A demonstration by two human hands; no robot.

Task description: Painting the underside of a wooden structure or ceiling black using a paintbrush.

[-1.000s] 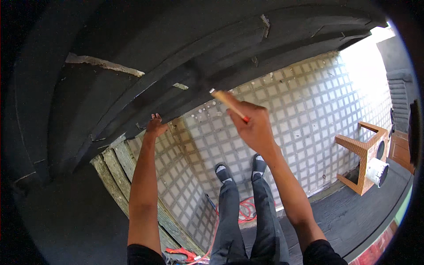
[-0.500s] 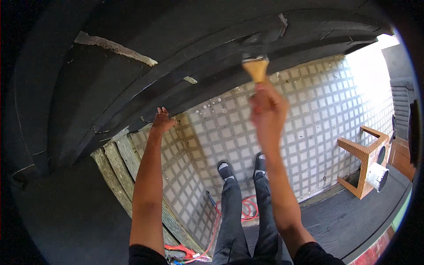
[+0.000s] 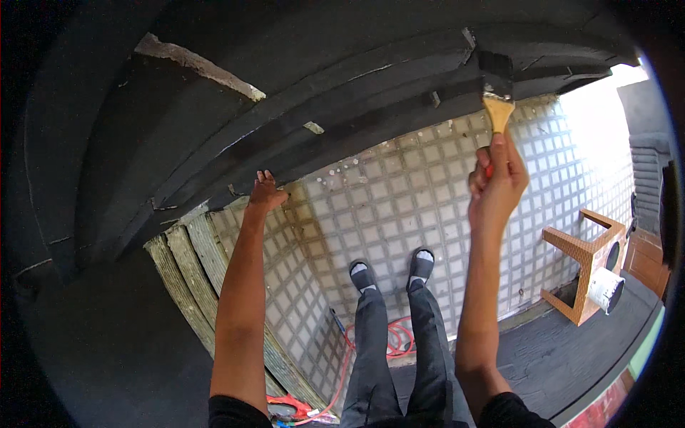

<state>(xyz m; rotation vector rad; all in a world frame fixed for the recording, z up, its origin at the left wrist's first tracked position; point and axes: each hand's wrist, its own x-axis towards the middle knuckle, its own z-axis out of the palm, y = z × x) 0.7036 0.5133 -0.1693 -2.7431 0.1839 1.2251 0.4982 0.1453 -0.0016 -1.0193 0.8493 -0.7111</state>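
Observation:
A paintbrush (image 3: 499,110) with a pale wooden handle and dark bristles is gripped in my right hand (image 3: 499,182). Its bristles touch the black-coated surface (image 3: 385,103), which curves across the upper part of the view. My left hand (image 3: 266,191) rests against the lower edge of that same surface, fingers stretched out and holding nothing. Small light patches and one long bare strip (image 3: 203,65) break up the black coat.
I stand on a tiled floor (image 3: 371,214) in dark sandals. A patterned stool (image 3: 589,267) lies on its side at the right, with a white bucket (image 3: 605,291) against it. Ridged boards (image 3: 193,285) lean at the left. A red cord (image 3: 396,337) coils near my legs.
My right hand has swept the paintbrush to the right along the black surface. The left hand stays in nearly the same place.

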